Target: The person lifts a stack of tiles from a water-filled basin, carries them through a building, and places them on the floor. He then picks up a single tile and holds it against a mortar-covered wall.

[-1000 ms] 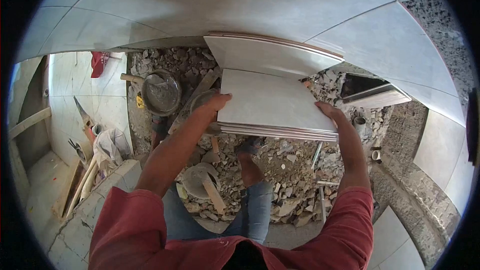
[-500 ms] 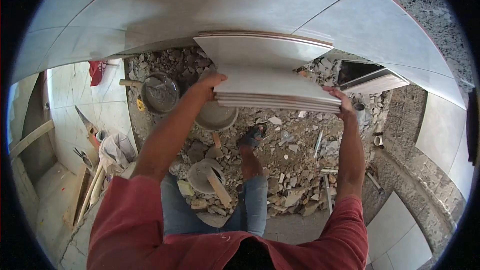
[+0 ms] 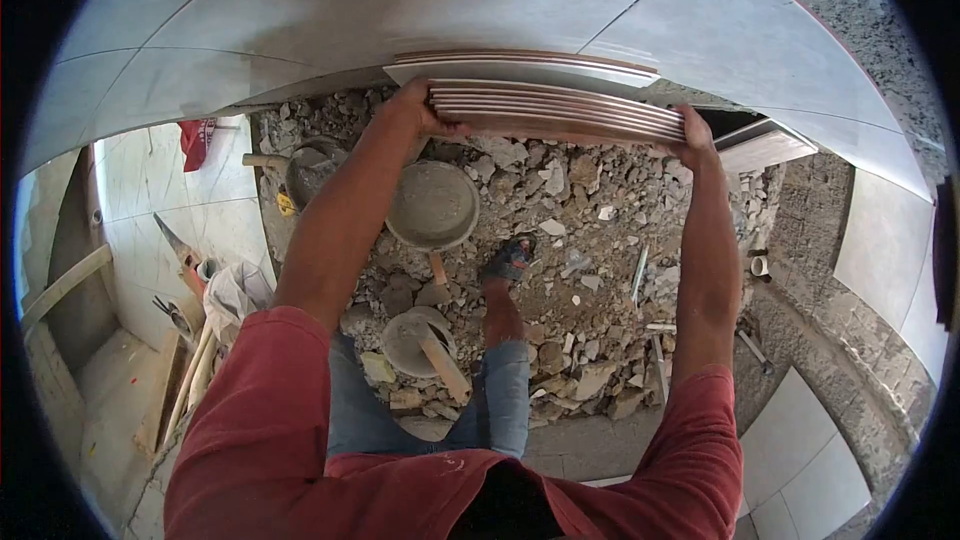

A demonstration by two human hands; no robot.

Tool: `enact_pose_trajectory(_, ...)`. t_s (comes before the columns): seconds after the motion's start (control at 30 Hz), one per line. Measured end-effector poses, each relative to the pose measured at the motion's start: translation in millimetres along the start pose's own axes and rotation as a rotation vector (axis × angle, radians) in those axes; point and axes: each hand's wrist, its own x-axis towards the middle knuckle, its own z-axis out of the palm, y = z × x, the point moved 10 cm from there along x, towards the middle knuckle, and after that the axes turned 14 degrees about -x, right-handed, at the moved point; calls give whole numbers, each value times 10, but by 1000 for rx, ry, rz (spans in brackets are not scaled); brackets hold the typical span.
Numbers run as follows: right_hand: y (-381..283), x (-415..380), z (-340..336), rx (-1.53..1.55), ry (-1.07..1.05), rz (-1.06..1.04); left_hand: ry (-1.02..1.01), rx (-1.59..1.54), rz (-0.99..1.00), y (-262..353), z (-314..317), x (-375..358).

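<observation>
A stack of several tiles (image 3: pixel 560 112) is held up between my hands, its layered edges facing me. My left hand (image 3: pixel 425 112) grips the stack's left end, and my right hand (image 3: pixel 694 138) is closed round the right end. Just beyond the stack, other tiles (image 3: pixel 520 64) lean against the tiled wall (image 3: pixel 400 0). A further tile (image 3: pixel 765 145) leans by a dark opening to the right of my right hand.
Rubble (image 3: pixel 580 270) covers the ground around my foot. A round pan of grey mortar (image 3: pixel 433 205), a bucket with a wooden-handled tool (image 3: pixel 408 345), a hammer (image 3: pixel 755 350) and a white sack (image 3: pixel 238 292) lie about. Floor tiles (image 3: pixel 800 450) are at the lower right.
The held stack has moved forward to the leaning tiles and tipped up, so its edges now show instead of its top face. Both hands moved forward with it.
</observation>
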Motion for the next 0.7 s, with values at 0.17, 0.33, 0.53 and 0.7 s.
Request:
enact_pose_trajectory(0.17,-116,34,-83,-337,177,89,89,-31,145,106,133,-177)
enact_pose_trajectory(0.33,-184,31,-126,-381,224,38,28,-98,161,113,155,-74)
enact_pose_trajectory(0.53,-127,241,-240,-453,273,-54,64,-148,210,113,138,-134)
enact_pose_trajectory(0.7,-170,119,-209,-422,327,-37,146,-83,177,52,89,-270)
